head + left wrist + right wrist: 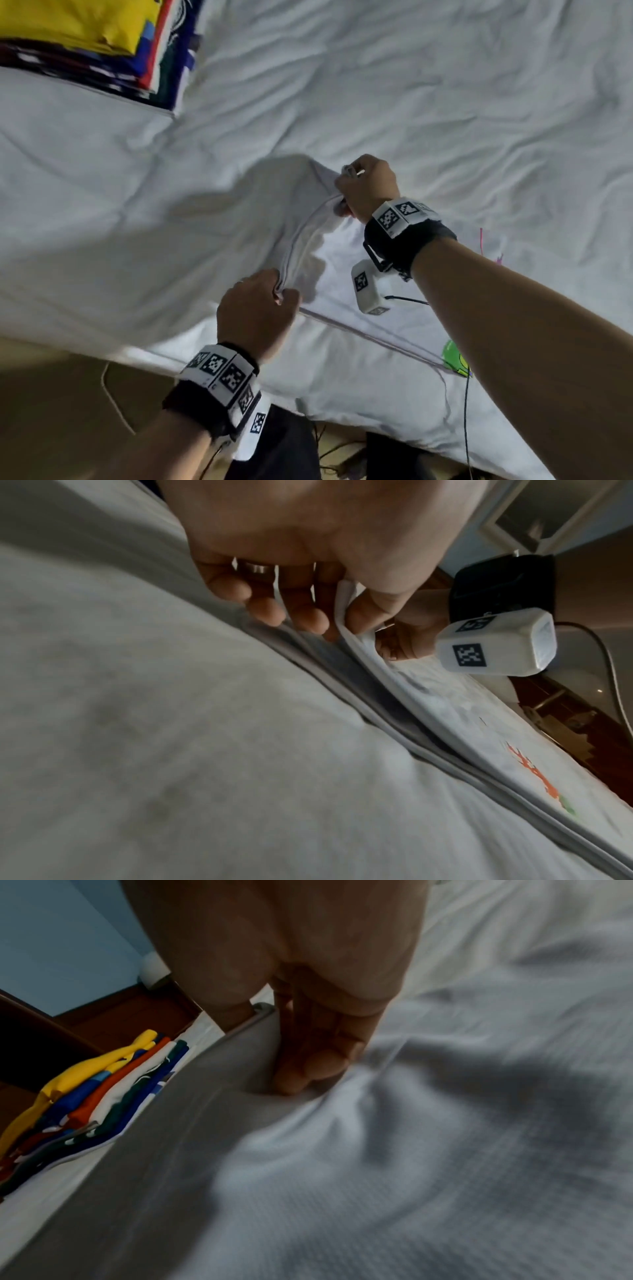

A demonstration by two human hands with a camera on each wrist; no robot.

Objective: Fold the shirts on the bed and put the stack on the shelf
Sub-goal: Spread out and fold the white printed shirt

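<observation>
Two hands: both of yours grip one edge of the same garment, your left hand [255,310] nearer you, your right hand [366,186] farther out over the bed.
Left hand: your fingers [263,607] are curled and your thumb presses down onto the doubled hem, pinching it; a metal ring shows on one finger in the left wrist view.
Right hand: your fingers [315,1061] are curled closed around the far end of that lifted edge, with the fabric gathered against them.
Garment: the white cotton shirt with a green and orange print [342,342] lies spread on the bed near its front edge; the hem between your two hands is raised off the rest of the cloth and runs taut from one fist to the other.
Print: a green patch [454,356] shows beside your right forearm, just where the shirt's folded edge ends.
Stack: the pile of folded shirts, yellow on top with blue, orange, white and dark green layers beneath [96,44], sits on the bed at the far left, well apart from both hands.
Bed: the wrinkled white bedsheet [445,85] covers the whole surface under the shirt and the pile.
Wrist gear: black straps with white marker blocks [222,371] circle both of your wrists.
</observation>
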